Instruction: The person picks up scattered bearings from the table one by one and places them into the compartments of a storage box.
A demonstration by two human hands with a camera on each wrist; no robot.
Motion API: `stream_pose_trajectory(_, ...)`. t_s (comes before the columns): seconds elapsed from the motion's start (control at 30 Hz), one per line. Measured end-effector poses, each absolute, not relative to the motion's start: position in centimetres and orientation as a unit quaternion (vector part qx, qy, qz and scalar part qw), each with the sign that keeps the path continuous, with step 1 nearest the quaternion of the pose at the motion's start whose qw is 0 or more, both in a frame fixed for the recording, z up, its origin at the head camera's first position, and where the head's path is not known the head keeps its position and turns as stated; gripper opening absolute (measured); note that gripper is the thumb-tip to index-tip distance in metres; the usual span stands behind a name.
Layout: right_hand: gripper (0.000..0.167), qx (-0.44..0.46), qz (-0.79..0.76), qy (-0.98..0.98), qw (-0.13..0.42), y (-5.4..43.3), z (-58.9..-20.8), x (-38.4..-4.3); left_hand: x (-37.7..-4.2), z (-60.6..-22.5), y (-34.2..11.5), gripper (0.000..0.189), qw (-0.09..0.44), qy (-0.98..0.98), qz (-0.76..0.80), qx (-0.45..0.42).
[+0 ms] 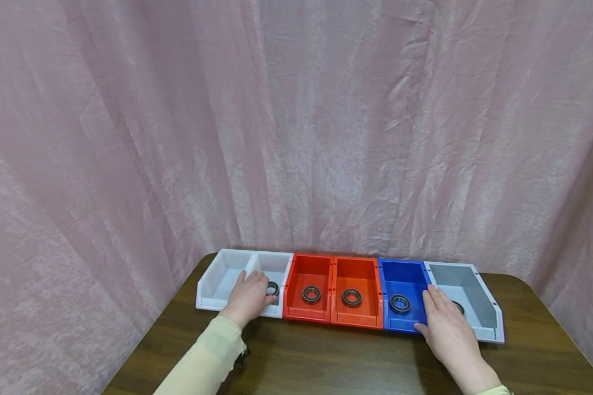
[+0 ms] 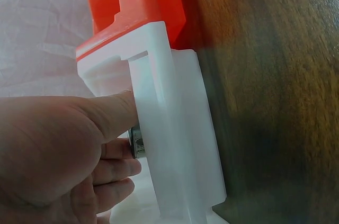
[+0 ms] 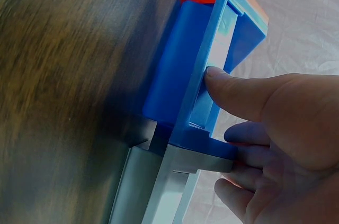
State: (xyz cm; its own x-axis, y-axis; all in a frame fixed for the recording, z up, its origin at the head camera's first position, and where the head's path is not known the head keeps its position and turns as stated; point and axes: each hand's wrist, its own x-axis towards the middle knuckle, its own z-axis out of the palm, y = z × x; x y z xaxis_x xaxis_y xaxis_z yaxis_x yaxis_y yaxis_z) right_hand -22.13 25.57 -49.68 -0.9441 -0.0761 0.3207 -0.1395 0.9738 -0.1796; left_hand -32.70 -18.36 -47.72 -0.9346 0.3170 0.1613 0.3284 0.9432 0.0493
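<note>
My left hand (image 1: pixel 249 296) reaches over the two white bins, its fingers near the divider. A ball bearing (image 1: pixel 274 288) lies beside it in the right white bin (image 1: pixel 277 262). In the left wrist view the bearing's metal edge (image 2: pixel 138 144) shows past the thumb and bent fingers; no grip on it is plain. My right hand (image 1: pixel 449 326) lies with extended fingers over the wall between the blue bin (image 1: pixel 405 267) and the grey bin (image 1: pixel 486 302). Its thumb is at the blue bin's front lip (image 3: pixel 198 99). One bearing (image 1: pixel 400 304) lies in the blue bin; another (image 1: pixel 458 308) is partly hidden in the grey bin.
Between the hands stand a red bin (image 1: pixel 312 269) and an orange bin (image 1: pixel 357 269), holding a bearing (image 1: pixel 311 294) and a bearing (image 1: pixel 352 298). The bins form a row on a brown wooden table (image 1: pixel 336 356). A pink curtain (image 1: pixel 316 137) hangs behind.
</note>
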Motion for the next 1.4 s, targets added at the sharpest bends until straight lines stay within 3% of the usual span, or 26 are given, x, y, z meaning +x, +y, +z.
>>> stream_pose_trajectory(0.7, 0.083, 0.049, 0.102, -0.982, 0.152, 25.4, -49.5, -22.3, -34.1, -48.7, -18.3, 0.037, 0.086, -0.982, -0.009, -0.167)
stream_pose_trajectory(1.4, 0.083, 0.047, 0.1, -0.983, 0.149, 25.5, -49.6, -22.2, -34.7, -48.5, -17.7, 0.03, 0.056, -0.986, 0.012, -0.157)
